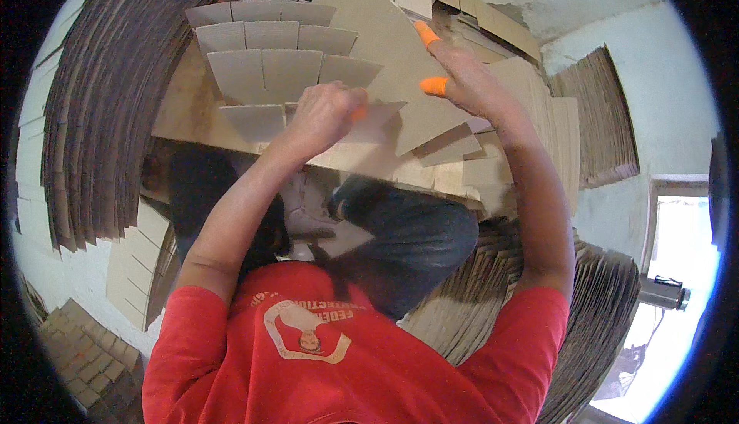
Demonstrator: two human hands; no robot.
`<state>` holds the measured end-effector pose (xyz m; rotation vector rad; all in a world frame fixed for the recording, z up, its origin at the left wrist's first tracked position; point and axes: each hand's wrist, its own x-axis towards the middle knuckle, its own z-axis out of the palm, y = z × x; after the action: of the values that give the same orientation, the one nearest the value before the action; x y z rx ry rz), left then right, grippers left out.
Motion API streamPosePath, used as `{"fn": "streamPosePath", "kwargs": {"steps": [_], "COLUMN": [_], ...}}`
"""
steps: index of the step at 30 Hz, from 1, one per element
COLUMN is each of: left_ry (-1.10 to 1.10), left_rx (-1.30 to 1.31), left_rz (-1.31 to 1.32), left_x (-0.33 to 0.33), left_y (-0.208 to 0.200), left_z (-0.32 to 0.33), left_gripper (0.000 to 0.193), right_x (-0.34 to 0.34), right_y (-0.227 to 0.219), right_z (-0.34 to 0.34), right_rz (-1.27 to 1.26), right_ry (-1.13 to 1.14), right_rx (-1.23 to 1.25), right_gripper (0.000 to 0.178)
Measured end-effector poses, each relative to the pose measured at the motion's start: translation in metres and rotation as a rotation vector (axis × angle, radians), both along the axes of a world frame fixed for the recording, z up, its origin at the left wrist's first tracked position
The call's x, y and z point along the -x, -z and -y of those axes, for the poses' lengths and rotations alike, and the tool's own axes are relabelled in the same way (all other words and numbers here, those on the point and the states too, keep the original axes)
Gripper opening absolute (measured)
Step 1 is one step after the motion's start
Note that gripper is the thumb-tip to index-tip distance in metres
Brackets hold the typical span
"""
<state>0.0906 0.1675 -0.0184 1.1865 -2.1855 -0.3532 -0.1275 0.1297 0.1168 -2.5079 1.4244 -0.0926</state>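
My left hand (327, 113) is closed, with orange covering at a fingertip. It lies across the nearest slotted cardboard strip (252, 121); what its curled fingers hold, if anything, is hidden. My right hand (462, 77) is at the right edge of a large plain cardboard sheet (385, 46). Its thumb and forefinger, both with orange fingertip covers, are stretched apart, and the other fingers are mostly out of sight. Several more slotted strips (265, 73) stand in rows behind the nearest one, on a wooden work surface (185, 104).
A tall stack of cardboard (115, 108) rises at the left. More stacked cardboard stands near my right elbow (600, 293) and against the right wall (596, 116). Loose pieces (450, 147) lie beneath my right forearm. My knee (416, 224) is close to the work surface's front edge.
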Motion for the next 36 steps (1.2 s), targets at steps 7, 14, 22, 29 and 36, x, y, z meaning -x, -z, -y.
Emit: {"fn": "streamPosePath", "kwargs": {"steps": [7, 14, 22, 29, 36], "left_ry": [0.054, 0.020, -0.086, -0.192, -0.092], "left_rx": [0.016, -0.012, 0.338, 0.162, -0.001], "left_rz": [-0.032, -0.005, -0.124, 0.350, 0.391], "left_x": [-0.004, 0.000, -0.045, -0.097, -0.097], "left_y": [0.005, 0.000, -0.035, -0.014, -0.008], "left_z": [0.003, -0.001, 0.065, 0.165, 0.169], "left_gripper": [0.013, 0.015, 0.021, 0.020, 0.022], "right_x": [0.021, 0.023, 0.034, 0.025, 0.034], "right_y": [0.010, 0.027, 0.029, 0.034, 0.044], "right_z": [-0.020, -0.027, -0.037, -0.040, -0.035], "right_rz": [0.141, 0.220, 0.214, 0.245, 0.289], "right_ry": [-0.101, -0.063, 0.006, 0.054, -0.061], "right_rx": [0.047, -0.011, -0.079, -0.050, 0.045], "right_gripper": [0.090, 0.087, 0.080, 0.078, 0.076]}}
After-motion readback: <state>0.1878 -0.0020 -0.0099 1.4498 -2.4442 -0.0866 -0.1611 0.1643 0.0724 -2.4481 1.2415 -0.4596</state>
